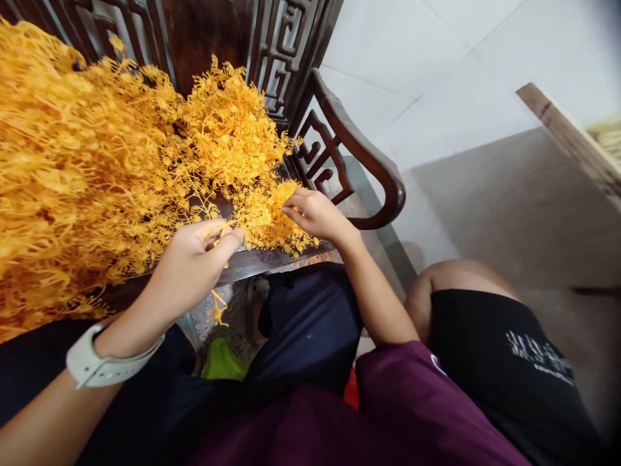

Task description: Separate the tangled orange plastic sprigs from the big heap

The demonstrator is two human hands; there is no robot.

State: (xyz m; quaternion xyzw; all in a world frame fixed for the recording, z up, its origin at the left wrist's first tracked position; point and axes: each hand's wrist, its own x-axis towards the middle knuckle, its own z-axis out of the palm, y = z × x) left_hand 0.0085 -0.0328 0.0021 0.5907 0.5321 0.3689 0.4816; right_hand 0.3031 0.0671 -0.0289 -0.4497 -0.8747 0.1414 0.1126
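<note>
My left hand (191, 259), with a pale watch strap (104, 366) at the wrist, is closed in front of the bench edge. Thin orange plastic flower stems (216, 230) are pinched in its fingers, and an orange piece (218, 307) dangles below. My right hand (315, 213) hovers over the right side of a small heap of orange plastic flower pieces (264, 213). Its thumb and fingers come together, but what they hold, if anything, is too small to make out. Behind the hands rises a larger heap of the same orange plastic (97, 149).
The heaps lie on a dark carved wooden bench (242, 265) with a curved armrest (373, 155) at the right. A person's knee in black shorts (490, 349) is close on my right. A wooden board edge (567, 129) stands farther right. Something bright green (223, 362) is below.
</note>
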